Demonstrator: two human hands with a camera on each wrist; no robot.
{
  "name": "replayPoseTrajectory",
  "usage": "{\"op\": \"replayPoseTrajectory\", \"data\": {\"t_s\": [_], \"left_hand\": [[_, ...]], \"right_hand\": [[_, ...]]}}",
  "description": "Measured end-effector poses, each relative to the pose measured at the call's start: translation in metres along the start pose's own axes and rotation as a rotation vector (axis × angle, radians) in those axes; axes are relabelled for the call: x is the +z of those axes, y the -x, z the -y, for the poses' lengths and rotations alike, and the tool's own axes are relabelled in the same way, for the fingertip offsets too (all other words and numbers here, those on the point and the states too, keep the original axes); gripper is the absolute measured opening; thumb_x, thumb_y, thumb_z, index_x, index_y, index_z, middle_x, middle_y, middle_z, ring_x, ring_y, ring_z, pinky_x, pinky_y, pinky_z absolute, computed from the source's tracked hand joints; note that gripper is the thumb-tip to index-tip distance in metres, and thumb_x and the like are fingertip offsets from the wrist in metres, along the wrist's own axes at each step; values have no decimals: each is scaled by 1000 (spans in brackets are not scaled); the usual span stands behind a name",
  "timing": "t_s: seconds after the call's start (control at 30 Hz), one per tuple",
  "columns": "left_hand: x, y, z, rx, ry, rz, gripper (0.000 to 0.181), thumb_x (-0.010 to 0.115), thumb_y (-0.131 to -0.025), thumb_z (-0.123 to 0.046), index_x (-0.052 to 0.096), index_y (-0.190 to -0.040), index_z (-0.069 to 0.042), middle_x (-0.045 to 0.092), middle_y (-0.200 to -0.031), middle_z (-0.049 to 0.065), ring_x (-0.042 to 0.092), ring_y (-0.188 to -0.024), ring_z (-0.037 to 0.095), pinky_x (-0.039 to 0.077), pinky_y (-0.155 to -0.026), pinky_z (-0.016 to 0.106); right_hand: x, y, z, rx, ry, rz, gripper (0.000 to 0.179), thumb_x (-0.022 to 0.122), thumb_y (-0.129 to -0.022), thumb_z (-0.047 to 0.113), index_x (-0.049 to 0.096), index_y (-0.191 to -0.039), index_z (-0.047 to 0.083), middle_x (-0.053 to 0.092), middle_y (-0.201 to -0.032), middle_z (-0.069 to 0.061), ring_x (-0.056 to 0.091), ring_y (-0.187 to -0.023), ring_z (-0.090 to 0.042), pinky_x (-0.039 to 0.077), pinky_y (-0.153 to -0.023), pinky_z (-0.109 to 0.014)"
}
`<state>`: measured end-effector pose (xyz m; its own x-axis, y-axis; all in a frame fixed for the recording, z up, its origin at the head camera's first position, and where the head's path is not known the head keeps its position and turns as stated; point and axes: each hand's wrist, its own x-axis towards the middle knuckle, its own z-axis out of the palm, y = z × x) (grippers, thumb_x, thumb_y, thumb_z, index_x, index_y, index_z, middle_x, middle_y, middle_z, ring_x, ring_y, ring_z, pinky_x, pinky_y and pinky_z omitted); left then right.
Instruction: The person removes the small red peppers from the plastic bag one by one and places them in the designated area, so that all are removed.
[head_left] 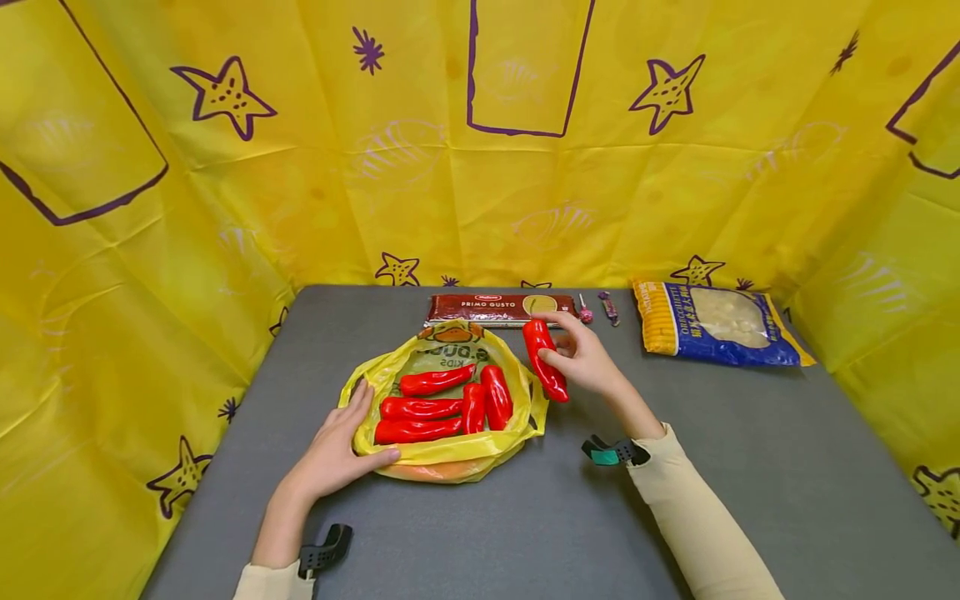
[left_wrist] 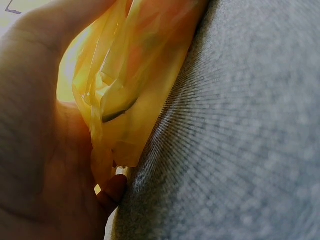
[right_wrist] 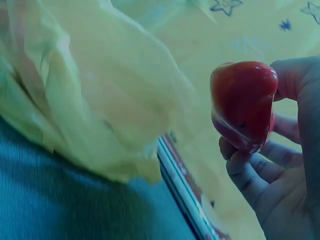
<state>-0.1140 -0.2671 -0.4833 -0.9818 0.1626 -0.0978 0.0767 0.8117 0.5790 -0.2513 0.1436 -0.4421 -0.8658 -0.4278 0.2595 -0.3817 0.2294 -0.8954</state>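
Note:
My right hand (head_left: 587, 360) holds a glossy red pepper (head_left: 545, 367) between thumb and fingers, just off the right rim of a yellow plastic bag (head_left: 517, 443). The right wrist view shows one end of this pepper (right_wrist: 242, 100) facing the camera. The bag lies with its mouth spread wide, and several more red peppers (head_left: 420, 408) are inside it. At the bag's left side, my left hand (head_left: 333, 450) touches the rim, fingers extended along the edge and thumb stretched over the front. Up close in the left wrist view, the thin plastic (left_wrist: 145, 95) sits between thumb and fingers.
A brown biscuit pack (head_left: 498, 308) lies behind the bag. To its right are a small lollipop (head_left: 586, 313) and a purple wrapped sweet (head_left: 609, 308). A blue and yellow pasta packet (head_left: 723, 327) is at the back right of the grey table (head_left: 495, 546). Yellow cloth (head_left: 420, 200) encloses the back and sides.

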Motion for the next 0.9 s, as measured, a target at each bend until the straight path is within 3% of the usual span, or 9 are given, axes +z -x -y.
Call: {"op": "replayPoseTrajectory", "data": {"t_s": [0.17, 0.5, 0.73, 0.9], "left_hand": [[-1, 1, 2, -3, -1, 2, 120, 76, -86, -68, 15, -171, -11, 7, -179, 11, 30, -148, 43, 34, -111, 74], [0, 0, 4, -7, -1, -1, 119, 77, -86, -68, 17, -171, -10, 7, -180, 10, 31, -147, 42, 30, -114, 74], [-2, 1, 3, 2, -6, -3, 118, 77, -86, -66, 18, -170, -8, 9, -179, 13, 32, -147, 43, 29, -114, 75], [-4, 2, 1, 1, 0, -3, 118, 77, -87, -65, 18, -170, -8, 8, -179, 12, 31, -148, 43, 27, -115, 75]], "right_hand": [[-7, 7, -13, 43, 10, -68, 55, 71, -94, -1, 57, -147, 1, 54, -144, -24, 68, -96, -37, 60, -77, -24], [-4, 17, -47, 132, -3, -96, 55, 74, -94, 1, 57, -147, -3, 55, -142, -25, 68, -94, -34, 59, -70, -24], [-7, 23, -62, 128, 125, -191, 54, 78, -90, 2, 62, -142, -2, 60, -130, -23, 66, -88, -25, 55, -70, -19], [-9, 24, -69, 88, 283, -201, 53, 80, -88, 7, 66, -139, 1, 64, -121, -19, 61, -84, -23, 49, -70, -20]]}}
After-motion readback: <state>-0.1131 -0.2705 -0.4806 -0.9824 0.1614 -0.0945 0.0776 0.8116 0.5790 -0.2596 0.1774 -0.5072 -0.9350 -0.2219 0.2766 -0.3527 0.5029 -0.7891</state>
